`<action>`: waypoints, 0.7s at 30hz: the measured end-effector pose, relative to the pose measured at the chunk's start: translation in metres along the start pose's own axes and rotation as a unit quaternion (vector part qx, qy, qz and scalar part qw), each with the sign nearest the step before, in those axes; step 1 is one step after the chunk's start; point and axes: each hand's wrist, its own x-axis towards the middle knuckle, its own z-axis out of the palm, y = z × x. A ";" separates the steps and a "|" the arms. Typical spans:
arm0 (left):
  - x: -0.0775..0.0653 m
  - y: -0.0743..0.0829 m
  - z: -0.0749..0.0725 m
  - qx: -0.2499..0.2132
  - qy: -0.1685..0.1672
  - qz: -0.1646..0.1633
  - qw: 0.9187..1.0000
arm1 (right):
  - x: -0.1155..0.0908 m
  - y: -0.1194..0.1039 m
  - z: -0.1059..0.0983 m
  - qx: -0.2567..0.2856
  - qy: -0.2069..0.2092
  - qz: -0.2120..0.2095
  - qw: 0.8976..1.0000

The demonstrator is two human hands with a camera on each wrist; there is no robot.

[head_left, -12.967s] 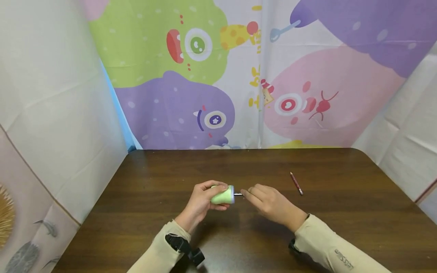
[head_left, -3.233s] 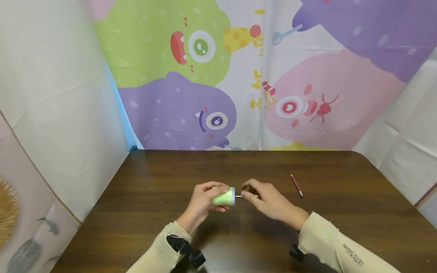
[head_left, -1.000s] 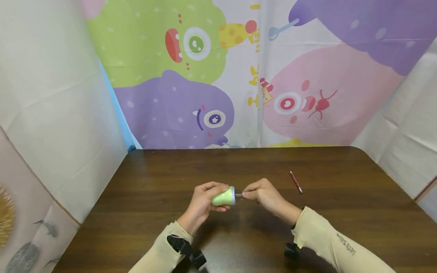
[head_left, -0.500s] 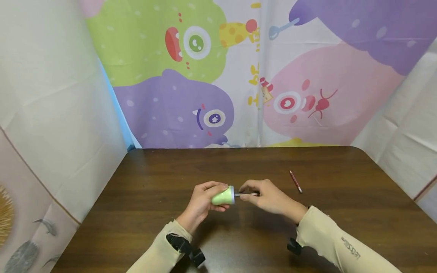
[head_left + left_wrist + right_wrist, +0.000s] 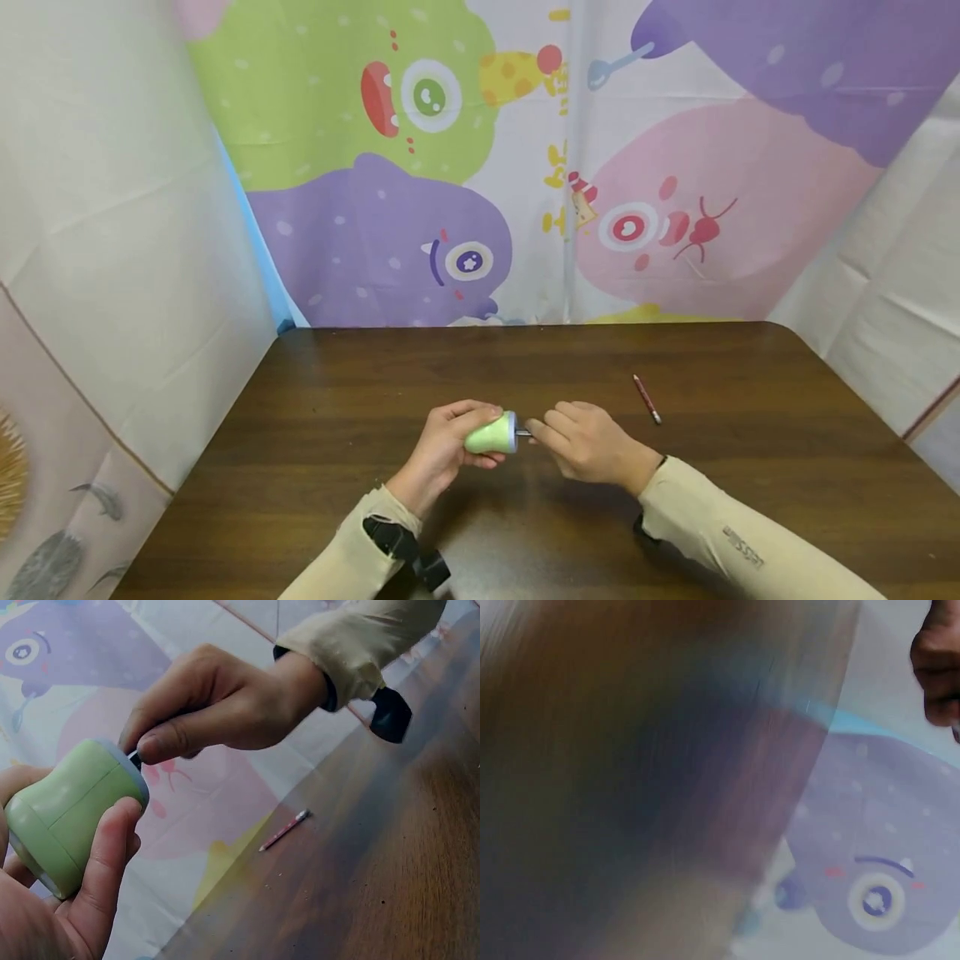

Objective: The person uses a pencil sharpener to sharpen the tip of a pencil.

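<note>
My left hand grips a small green pencil sharpener, a rounded body with a pale lilac rim facing right, held above the table. From that rim sticks a short length of a slim, dark, shiny pencil, pinched by my right hand. In the left wrist view, the thumb lies along the sharpener, and the right thumb and forefinger meet on the pencil right at the rim. Most of the pencil is hidden by the fingers. The right wrist view is largely blurred; part of a hand shows at its upper right.
A red pencil with a pale end lies on the dark wooden table, behind and right of the right hand. A cartoon-printed curtain hangs beyond the table, and white cloth closes off the sides.
The right hand has let its fingers loosen along the pencil, then pinched it again close to the rim, wrist rolled over. The left hand and sharpener have hardly moved.
</note>
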 end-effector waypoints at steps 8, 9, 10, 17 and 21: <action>-0.001 -0.002 -0.001 0.002 0.021 0.019 1.000 | 0.008 -0.019 0.006 0.273 -0.009 0.286 0.918; -0.001 -0.002 -0.001 0.004 0.022 0.017 1.000 | 0.011 -0.020 0.004 0.311 -0.032 0.342 0.886; 0.000 -0.003 -0.002 0.004 0.023 0.016 1.000 | 0.015 -0.020 0.001 0.341 -0.052 0.394 0.852; 0.005 -0.009 -0.003 0.006 0.020 0.008 1.000 | 0.027 -0.015 -0.009 0.452 -0.125 0.581 0.665; 0.003 -0.010 -0.002 0.018 0.019 0.021 0.999 | 0.026 -0.009 -0.011 0.553 -0.143 0.641 0.513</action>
